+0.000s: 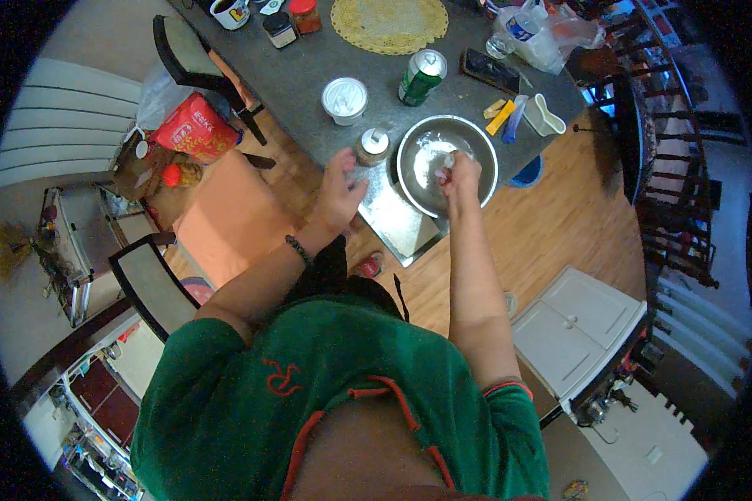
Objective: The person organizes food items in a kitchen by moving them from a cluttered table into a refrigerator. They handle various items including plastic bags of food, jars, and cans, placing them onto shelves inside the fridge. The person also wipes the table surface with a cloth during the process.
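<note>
A shiny steel mixing bowl (407, 179) stands near the front edge of the dark table. My right hand (462, 178) is inside its rim, fingers drawn together around a small whitish thing that I cannot make out. Left of the bowl, my left hand (340, 194) hovers with its fingers apart and nothing in them. Just beyond those fingers is a small glass jar (373, 149) with a silver lid. A flat metal tray (397, 219) lies partly under the bowl and reaches past the table's edge.
Behind the bowl stand a white lidded tub (344, 100) and a green can (423, 78). A phone (490, 70), a yellow strip (500, 118) and a white scoop-like container (545, 116) lie to the right. A yellow doily (389, 23) and spice jars are farther back. Chairs stand at left.
</note>
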The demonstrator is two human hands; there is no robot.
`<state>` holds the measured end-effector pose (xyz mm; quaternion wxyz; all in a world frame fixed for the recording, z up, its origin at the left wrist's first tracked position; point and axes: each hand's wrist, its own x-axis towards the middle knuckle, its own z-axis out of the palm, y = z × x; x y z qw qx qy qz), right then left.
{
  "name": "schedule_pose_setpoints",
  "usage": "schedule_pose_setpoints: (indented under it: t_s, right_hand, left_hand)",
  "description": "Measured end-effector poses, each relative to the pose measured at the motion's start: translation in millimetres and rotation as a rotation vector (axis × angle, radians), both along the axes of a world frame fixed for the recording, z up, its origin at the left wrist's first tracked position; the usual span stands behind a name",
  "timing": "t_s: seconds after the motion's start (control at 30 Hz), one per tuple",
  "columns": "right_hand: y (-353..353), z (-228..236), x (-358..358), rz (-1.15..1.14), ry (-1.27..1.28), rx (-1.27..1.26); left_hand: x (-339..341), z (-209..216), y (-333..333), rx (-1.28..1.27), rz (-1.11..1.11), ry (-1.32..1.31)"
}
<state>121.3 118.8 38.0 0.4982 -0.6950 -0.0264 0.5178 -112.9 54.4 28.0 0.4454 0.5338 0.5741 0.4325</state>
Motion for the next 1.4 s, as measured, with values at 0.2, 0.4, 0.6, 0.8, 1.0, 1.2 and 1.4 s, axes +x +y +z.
schedule_pose_setpoints:
  t_s: [0.2, 0.4, 0.6, 0.8, 1.0, 1.2, 1.4]
  right_hand:
    - [-7, 13, 12, 0.084, 0.086, 0.102]
    - [-37, 12, 27, 0.327, -0.047, 0.187]
    - [-50, 126, -20, 0.328, -0.226, 0.641]
    - [4, 149, -43, 0.3, -0.555, 0.699]
    - [-37, 153, -19, 0.25, -0.439, 0.644]
    - [-21, 175, -8, 0.49, -0.939, 0.554]
    - [-72, 142, -12, 0.384, -0.898, 0.778]
  left_hand:
    - [14, 47, 41, 0.211, -0.095, 0.339]
    - [2, 56, 61, 0.087, -0.096, 0.147]
    - [25, 115, 76, 0.201, -0.247, -0.218]
    - [96, 134, 69, 0.094, -0.348, -0.566]
    - [120, 157, 71, -0.156, -0.308, -0.945]
    - [133, 134, 75, -0.415, -0.458, -0.998]
    - [138, 144, 82, -0.304, -0.354, -0.913]
